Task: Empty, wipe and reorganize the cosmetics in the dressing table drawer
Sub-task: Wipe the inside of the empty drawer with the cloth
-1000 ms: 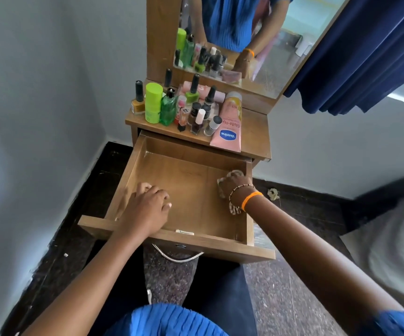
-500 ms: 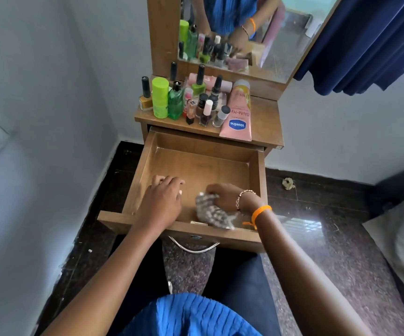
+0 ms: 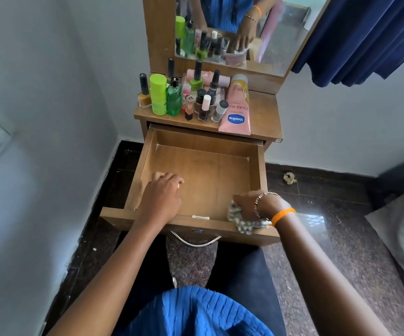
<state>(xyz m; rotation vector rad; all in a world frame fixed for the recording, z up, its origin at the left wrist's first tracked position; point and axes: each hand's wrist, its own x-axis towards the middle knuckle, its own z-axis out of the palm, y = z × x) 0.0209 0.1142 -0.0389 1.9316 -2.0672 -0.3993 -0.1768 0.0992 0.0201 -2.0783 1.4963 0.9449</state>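
My right hand (image 3: pixel 249 204) grips a crumpled, patterned cloth (image 3: pixel 242 220) in the near right corner of the open drawer (image 3: pixel 203 175), the cloth spilling over the drawer's front edge. My left hand (image 3: pixel 163 196) rests inside near the left wall, fingers loosely curled and holding nothing. The cosmetics stand crowded on the dressing table top (image 3: pixel 264 115) above: a pink Vaseline tube (image 3: pixel 236 110) lying flat, a lime-green bottle (image 3: pixel 158 94), a clear green bottle (image 3: pixel 173 98) and several nail polishes (image 3: pixel 204 109) (too many small ones to tell apart). A mirror (image 3: pixel 239 27) rises behind them.
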